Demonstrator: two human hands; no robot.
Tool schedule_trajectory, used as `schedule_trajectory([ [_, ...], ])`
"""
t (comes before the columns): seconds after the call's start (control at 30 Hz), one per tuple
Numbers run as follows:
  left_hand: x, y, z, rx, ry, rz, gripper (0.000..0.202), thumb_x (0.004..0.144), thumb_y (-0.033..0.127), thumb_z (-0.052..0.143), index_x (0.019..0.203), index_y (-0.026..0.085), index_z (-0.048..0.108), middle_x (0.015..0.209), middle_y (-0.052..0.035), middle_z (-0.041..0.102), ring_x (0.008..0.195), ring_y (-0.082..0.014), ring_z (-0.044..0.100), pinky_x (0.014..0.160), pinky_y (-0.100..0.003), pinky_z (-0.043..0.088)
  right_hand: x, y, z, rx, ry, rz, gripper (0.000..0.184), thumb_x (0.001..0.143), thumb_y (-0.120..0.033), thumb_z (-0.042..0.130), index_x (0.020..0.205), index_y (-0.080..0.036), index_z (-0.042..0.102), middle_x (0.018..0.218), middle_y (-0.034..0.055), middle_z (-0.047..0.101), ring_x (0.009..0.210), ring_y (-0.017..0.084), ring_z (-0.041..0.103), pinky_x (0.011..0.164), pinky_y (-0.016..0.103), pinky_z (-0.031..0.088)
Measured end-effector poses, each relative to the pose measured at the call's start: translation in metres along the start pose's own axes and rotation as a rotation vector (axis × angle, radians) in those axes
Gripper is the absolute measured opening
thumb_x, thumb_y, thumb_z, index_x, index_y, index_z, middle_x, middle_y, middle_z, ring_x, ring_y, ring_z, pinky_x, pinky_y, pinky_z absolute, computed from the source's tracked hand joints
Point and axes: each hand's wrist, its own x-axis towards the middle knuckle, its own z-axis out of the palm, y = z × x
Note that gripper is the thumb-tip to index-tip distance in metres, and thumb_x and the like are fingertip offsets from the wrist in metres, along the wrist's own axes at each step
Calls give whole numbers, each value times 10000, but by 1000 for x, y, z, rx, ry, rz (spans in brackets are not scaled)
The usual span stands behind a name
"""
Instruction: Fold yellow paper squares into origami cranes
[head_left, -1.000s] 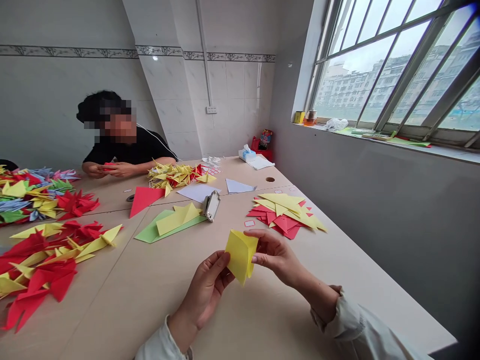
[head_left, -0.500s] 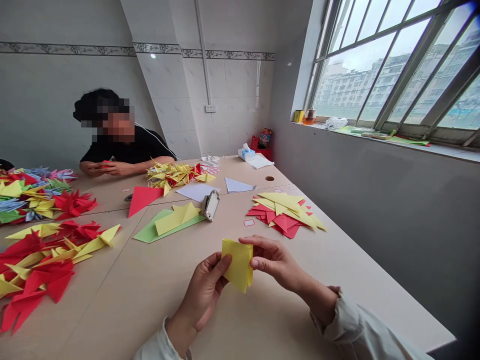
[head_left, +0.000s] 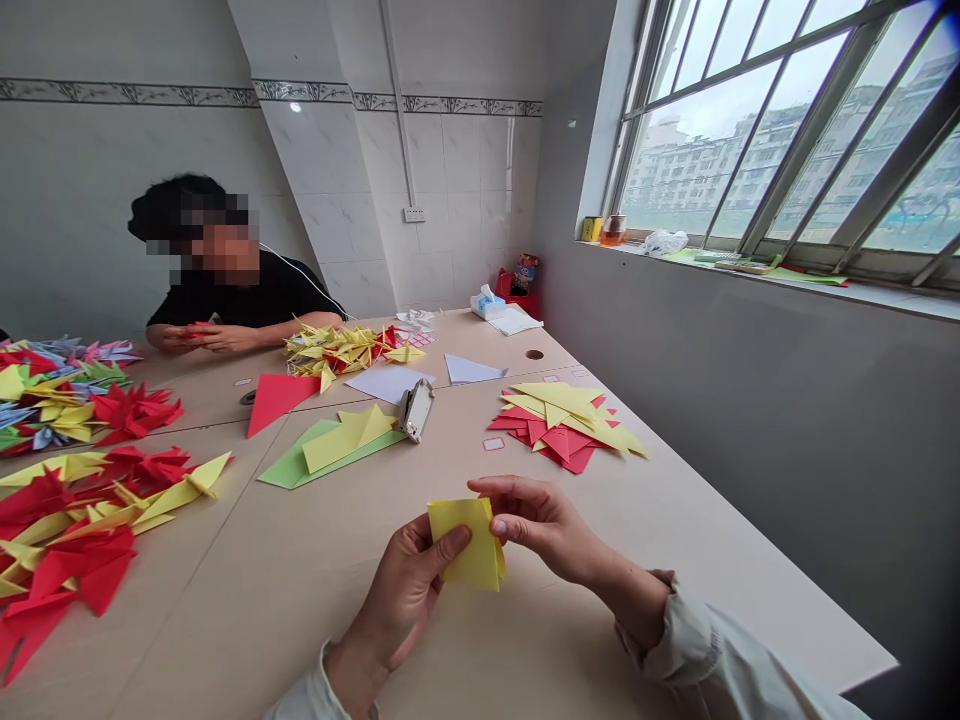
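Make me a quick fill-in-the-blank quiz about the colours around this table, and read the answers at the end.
1. The folded paper in the camera wearer's left hand is ____ in colour.
2. The yellow sheet left of centre lies on top of ____ paper.
3. The flat pile toward the right mixes yellow paper with ____ paper.
4. The person across the table wears a ____ top.

Missing words: yellow; green; red; black.
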Motion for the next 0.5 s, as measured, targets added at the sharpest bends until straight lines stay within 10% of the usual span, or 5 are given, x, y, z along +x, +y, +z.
schedule_trajectory([
  [0.27, 1, -1, -2, 133, 47, 88, 222, 695, 302, 739, 876, 178, 707, 790, -38, 688, 731, -170, 596, 660, -258, 488, 0, -2, 2, -76, 18, 24, 421, 759, -386, 682, 1133, -208, 609, 880, 39, 597, 768, 144, 544, 669, 268, 448],
  [0.5, 3, -5, -2, 343, 115, 200, 251, 681, 311, 748, 882, 167, 700, 812, -34, 685, 739, -162, 578, 665, -242, 476, 0, 1, 7, -467, 170, -27, 286, 770, -407, 661, 673, -156, 565, 632, -14, 534, 598, 102, 426, 548, 228, 346],
])
